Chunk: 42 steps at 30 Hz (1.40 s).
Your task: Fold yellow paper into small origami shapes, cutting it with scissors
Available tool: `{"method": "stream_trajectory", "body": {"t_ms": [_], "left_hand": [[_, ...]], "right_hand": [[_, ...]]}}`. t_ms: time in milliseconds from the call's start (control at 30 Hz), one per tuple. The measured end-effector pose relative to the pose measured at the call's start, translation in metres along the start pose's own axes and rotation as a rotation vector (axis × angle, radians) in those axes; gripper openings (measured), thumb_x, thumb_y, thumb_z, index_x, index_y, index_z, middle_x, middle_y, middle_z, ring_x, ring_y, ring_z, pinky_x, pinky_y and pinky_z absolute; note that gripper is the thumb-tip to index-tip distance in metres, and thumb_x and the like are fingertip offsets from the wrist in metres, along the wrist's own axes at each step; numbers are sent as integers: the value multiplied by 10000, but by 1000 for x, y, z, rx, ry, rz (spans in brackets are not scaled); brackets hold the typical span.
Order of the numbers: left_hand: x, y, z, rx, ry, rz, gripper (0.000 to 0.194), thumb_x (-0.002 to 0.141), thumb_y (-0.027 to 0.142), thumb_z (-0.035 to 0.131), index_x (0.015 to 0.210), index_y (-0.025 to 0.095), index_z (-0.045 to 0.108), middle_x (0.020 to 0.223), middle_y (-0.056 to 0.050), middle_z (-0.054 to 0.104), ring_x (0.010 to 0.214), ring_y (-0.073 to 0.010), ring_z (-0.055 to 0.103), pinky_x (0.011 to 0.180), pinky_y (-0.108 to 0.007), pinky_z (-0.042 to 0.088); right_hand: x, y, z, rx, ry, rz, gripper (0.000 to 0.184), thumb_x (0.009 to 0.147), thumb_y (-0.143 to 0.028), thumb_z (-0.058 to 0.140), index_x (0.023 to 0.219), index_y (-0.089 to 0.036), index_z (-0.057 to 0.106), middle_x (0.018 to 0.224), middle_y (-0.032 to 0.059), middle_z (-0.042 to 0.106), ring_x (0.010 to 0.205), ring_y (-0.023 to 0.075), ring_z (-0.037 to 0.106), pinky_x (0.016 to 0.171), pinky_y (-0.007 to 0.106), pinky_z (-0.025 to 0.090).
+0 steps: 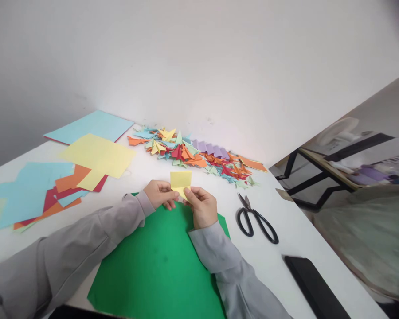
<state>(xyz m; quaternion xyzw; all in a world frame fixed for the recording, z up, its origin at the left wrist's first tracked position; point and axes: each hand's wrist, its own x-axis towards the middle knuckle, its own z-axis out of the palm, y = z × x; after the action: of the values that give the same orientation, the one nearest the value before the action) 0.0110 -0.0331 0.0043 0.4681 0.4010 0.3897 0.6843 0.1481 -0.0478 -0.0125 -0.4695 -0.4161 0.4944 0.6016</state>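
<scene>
A small yellow piece of paper [180, 179], creased across its middle, is held up between both hands above the green mat [159, 261]. My left hand [159, 193] pinches its lower left edge with thumb and fingers. On the lower right edge, my right hand [202, 206] grips it the same way, thumb on top. The paper's upper half stands up from the crease, while its lower half is partly covered by my thumbs. Beyond the hands lies a long pile of folded paper pieces [177, 150] in many colours.
Black-handled scissors [249, 217] lie with blades apart right of the mat, near a black flat object [314, 283]. Coloured paper sheets [33, 186] overlap at left, with a large yellow sheet [99, 153] and a blue sheet [93, 126] behind. A wall [199, 66] borders the white table [262, 270].
</scene>
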Motion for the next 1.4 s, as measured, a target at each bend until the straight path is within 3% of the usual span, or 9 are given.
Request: {"method": "stream_trajectory", "body": {"t_ms": [200,467,767,1133,1400], "left_hand": [[3,-3,-1,2,18,-15,274,592,313,670,650,69,559,506,-23,589,371,-107,542,339,-209,431],[2,-2,-2,71,-37,-16,273,608,317,646,542,70,548,427,-14,556,320,-95,506,288,-185,387],[-3,1,3,212,60,65,233,660,223,589,482,85,531,357,7,506,284,-81,464,275,-181,353],[-10,7,4,247,126,164,221,654,173,587,459,100,511,349,30,487,287,-68,452,277,-170,346],[-10,9,7,202,128,142,245,643,213,605,448,99,509,336,28,488,276,-67,446,269,-170,343]], "right_hand": [[-2,-1,1,-23,-53,30,184,556,-308,706,635,-161,630,504,-31,596,423,77,486,436,217,391],[-4,-1,2,-55,-106,40,185,548,-307,712,620,-159,626,512,-30,591,432,74,485,442,214,403],[-3,-1,1,-55,-145,65,199,568,-321,696,633,-156,607,498,-35,577,417,69,478,431,207,387],[-10,-11,7,-226,-390,33,313,677,-446,573,587,-148,541,443,-35,520,356,59,432,366,187,320],[-8,-8,6,-171,-379,42,292,674,-425,589,591,-148,551,453,-34,532,361,55,435,370,182,315]]}}
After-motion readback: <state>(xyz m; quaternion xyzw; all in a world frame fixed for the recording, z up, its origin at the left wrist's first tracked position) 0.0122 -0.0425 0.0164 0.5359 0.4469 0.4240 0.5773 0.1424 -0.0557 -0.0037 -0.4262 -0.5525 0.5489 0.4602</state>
